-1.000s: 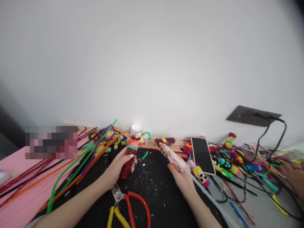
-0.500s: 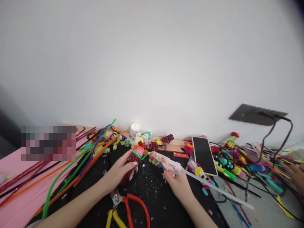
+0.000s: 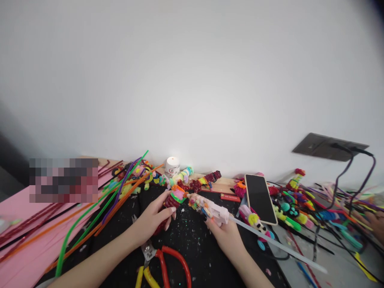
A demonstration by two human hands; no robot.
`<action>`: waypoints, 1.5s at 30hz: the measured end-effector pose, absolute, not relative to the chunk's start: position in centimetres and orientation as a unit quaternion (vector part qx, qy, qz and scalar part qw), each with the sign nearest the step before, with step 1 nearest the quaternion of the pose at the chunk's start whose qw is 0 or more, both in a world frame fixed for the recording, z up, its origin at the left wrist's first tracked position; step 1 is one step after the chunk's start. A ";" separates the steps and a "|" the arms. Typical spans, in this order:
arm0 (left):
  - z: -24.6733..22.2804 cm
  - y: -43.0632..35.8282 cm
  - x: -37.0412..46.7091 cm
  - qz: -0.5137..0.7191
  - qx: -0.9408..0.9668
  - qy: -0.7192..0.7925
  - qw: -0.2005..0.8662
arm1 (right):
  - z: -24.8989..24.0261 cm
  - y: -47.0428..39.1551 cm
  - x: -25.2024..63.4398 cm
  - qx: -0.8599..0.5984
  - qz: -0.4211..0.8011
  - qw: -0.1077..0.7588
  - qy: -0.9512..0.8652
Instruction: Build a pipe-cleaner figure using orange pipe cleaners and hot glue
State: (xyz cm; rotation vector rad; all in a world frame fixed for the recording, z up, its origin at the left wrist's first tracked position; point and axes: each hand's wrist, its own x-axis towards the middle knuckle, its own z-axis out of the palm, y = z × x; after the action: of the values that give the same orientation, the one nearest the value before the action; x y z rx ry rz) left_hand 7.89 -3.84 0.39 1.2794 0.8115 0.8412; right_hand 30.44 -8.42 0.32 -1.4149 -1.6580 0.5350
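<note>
My left hand [image 3: 157,214] is closed around a fuzzy pipe-cleaner figure [image 3: 177,193], dark red below with green, pink and orange at its top. Its lower part is partly covered by my fingers. In my right hand [image 3: 223,230] is a white hot glue gun [image 3: 218,212], its front crusted with coloured fuzz and its nozzle pointing left, right by the figure's top. A long translucent glue stick [image 3: 279,244] sticks out of the gun's back. Below my left hand, red-handled scissors [image 3: 163,264] lie on the black mat [image 3: 198,256], beside a yellow-handled tool [image 3: 147,277].
Long pipe cleaners [image 3: 90,224] spread over pink sheets [image 3: 27,256] at left. A white paper cup [image 3: 172,166] stands by the wall. Right of the mat are a phone [image 3: 261,198], a pipe-cleaner doll [image 3: 256,224], tangled cables [image 3: 321,236] and another person's hand [image 3: 373,222].
The view has shifted slightly, so everything sits a little further right. The figure's top is turned slightly, and the glue gun's nozzle stays close to it.
</note>
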 end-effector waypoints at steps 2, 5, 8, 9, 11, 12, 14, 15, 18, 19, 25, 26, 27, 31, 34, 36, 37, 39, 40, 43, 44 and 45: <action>0.4 -3.8 7.9 0.372 0.560 0.357 0.648 | 0.3 -8.4 30.5 -0.565 0.212 0.433 -0.670; 0.4 -3.9 7.9 0.373 0.559 0.359 0.648 | 0.4 -8.4 30.4 -0.563 0.207 0.429 -0.676; 0.3 -3.9 7.8 0.373 0.558 0.360 0.649 | 0.4 -8.5 30.4 -0.560 0.219 0.431 -0.673; 0.3 -3.9 7.8 0.371 0.558 0.361 0.648 | 0.3 -8.5 30.4 -0.560 0.224 0.432 -0.670; 0.3 -3.9 7.8 0.367 0.561 0.366 0.646 | 0.3 -8.5 30.4 -0.563 0.228 0.435 -0.665; 0.3 -3.9 7.8 0.367 0.561 0.370 0.644 | 0.3 -8.5 30.4 -0.565 0.228 0.435 -0.663; 0.4 -3.9 7.8 0.368 0.560 0.375 0.641 | 0.3 -8.5 30.3 -0.566 0.228 0.433 -0.663; 0.4 -3.9 7.8 0.369 0.559 0.375 0.641 | 0.3 -8.4 30.3 -0.565 0.229 0.434 -0.663; 0.4 -4.0 7.8 0.371 0.559 0.371 0.642 | 0.4 -8.5 30.3 -0.563 0.229 0.436 -0.663; 0.4 -4.0 7.8 0.371 0.560 0.370 0.642 | 0.4 -8.5 30.3 -0.564 0.228 0.435 -0.664; 0.3 -4.0 7.8 0.372 0.552 0.371 0.647 | 0.3 -8.4 30.5 -0.566 0.225 0.424 -0.670; 0.3 -4.0 7.8 0.373 0.551 0.369 0.649 | 0.3 -8.4 30.5 -0.566 0.225 0.423 -0.670; 0.4 -4.0 7.8 0.374 0.551 0.367 0.650 | 0.3 -8.4 30.5 -0.567 0.225 0.423 -0.670; 0.6 -4.0 7.9 0.375 0.550 0.370 0.648 | 0.3 -8.5 30.4 -0.569 0.225 0.427 -0.666; 0.7 -4.0 7.9 0.373 0.550 0.372 0.648 | 0.3 -8.5 30.4 -0.575 0.217 0.426 -0.664; 0.7 -4.0 7.8 0.374 0.549 0.369 0.650 | 0.3 -8.5 30.4 -0.579 0.215 0.420 -0.665; 0.6 -4.0 7.8 0.375 0.549 0.367 0.650 | 0.2 -8.5 30.5 -0.580 0.216 0.417 -0.666; 0.4 -3.9 7.8 0.377 0.550 0.366 0.649 | 0.2 -8.5 30.5 -0.581 0.215 0.415 -0.667; 0.3 -3.9 7.7 0.378 0.551 0.366 0.648 | 0.2 -8.5 30.5 -0.580 0.214 0.416 -0.667; 0.2 -3.9 7.7 0.376 0.551 0.369 0.647 | 0.1 -8.4 30.5 -0.576 0.219 0.423 -0.665; 0.1 -3.8 7.7 0.376 0.550 0.370 0.647 | 0.1 -8.4 30.5 -0.574 0.221 0.424 -0.665; 0.1 -3.8 7.7 0.376 0.549 0.371 0.648 | 0.1 -8.4 30.5 -0.572 0.222 0.425 -0.665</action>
State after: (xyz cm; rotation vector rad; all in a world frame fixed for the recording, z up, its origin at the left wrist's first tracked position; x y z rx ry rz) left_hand 7.71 -3.84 0.11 1.2489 0.8428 0.8546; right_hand 30.46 -8.41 0.10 -1.4319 -1.6637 0.5562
